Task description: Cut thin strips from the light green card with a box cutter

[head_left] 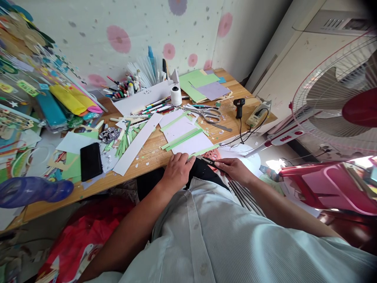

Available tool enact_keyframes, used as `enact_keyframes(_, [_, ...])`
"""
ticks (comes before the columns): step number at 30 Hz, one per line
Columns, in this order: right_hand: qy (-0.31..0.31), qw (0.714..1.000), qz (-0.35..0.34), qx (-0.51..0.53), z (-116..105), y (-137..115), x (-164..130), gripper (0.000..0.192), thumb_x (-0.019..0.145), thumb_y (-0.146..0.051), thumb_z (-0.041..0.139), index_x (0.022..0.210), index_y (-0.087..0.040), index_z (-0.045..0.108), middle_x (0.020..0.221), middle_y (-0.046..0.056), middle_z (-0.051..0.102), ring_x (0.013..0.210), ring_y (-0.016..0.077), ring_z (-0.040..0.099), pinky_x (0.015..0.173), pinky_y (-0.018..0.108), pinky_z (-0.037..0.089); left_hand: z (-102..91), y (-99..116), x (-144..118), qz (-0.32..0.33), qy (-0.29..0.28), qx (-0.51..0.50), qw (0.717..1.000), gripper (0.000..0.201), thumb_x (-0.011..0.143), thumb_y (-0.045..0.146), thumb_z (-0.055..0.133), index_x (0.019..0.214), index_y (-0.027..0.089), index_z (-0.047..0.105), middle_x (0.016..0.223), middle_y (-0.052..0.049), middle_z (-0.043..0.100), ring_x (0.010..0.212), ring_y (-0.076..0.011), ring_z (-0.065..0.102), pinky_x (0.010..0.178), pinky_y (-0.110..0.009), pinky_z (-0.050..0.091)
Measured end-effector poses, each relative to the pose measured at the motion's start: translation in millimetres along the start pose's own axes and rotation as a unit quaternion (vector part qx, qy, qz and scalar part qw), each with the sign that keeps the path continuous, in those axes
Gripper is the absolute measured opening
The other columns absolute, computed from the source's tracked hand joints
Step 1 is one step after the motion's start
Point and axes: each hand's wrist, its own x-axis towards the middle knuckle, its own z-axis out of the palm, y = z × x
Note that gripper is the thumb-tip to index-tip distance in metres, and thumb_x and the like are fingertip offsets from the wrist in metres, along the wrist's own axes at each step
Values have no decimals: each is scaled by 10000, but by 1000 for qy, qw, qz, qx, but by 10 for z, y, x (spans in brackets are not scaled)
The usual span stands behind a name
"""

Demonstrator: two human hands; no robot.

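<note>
My left hand [177,169] rests on the near edge of a pale lilac paper sheet [185,137] lying on the wooden desk [147,155], fingers bent on the paper. Green paper strips [182,138] lie across the sheet and along its near edge. My right hand [232,168] holds a dark craft knife [208,160] low at the desk's front edge, its tip pointing at the green strip by my left fingers.
Scissors [207,114], a white thread spool [176,95], a black glue gun [239,106], a black phone [90,160], markers and coloured paper crowd the desk. A long white paper strip [138,142] lies left of the sheet. A fan [338,94] stands at right.
</note>
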Motion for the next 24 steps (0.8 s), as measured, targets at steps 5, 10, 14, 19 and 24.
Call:
enact_keyframes(5, [-1, 1000, 0, 2, 4, 4, 4, 813, 775, -794, 846, 1236, -124, 839, 629, -5, 635, 470, 82, 407, 430, 240, 308, -14, 14, 0, -36, -3, -18, 999, 388, 1060, 234, 579, 1434, 225, 680, 1202, -137, 650, 1091, -335, 552, 939, -503, 477])
enact_keyframes(10, [3, 1000, -4, -1, -5, 18, 6, 835, 759, -812, 846, 1238, -128, 844, 634, -7, 634, 477, 84, 418, 432, 241, 319, -50, 12, -109, -51, 2, -31, 998, 387, 1044, 210, 607, 1428, 197, 655, 1270, -148, 657, 1174, -342, 562, 1019, -509, 489])
enact_keyframes(14, [7, 1000, -3, 2, -10, 15, 0, 839, 755, -810, 851, 1235, -123, 845, 632, -5, 631, 482, 85, 418, 433, 240, 324, -8, -27, -262, -70, 35, -36, 996, 412, 1044, 198, 599, 1455, 186, 634, 1301, -161, 662, 1187, -352, 576, 1053, -525, 488])
enact_keyframes(19, [-3, 1000, -4, 10, -5, 35, 14, 824, 770, -795, 854, 1241, -119, 840, 628, -7, 626, 483, 84, 421, 430, 232, 322, 71, -85, -354, -67, 56, -57, 994, 465, 1042, 182, 594, 1507, 187, 603, 1358, -169, 657, 1218, -353, 588, 1074, -537, 490])
enact_keyframes(24, [-9, 1000, -5, 5, 4, 56, 49, 786, 809, -785, 832, 1251, -135, 836, 641, -5, 641, 461, 83, 420, 419, 234, 301, 62, -106, -336, -61, 63, -76, 993, 450, 1049, 171, 577, 1498, 188, 605, 1337, -163, 654, 1219, -341, 589, 1095, -527, 499])
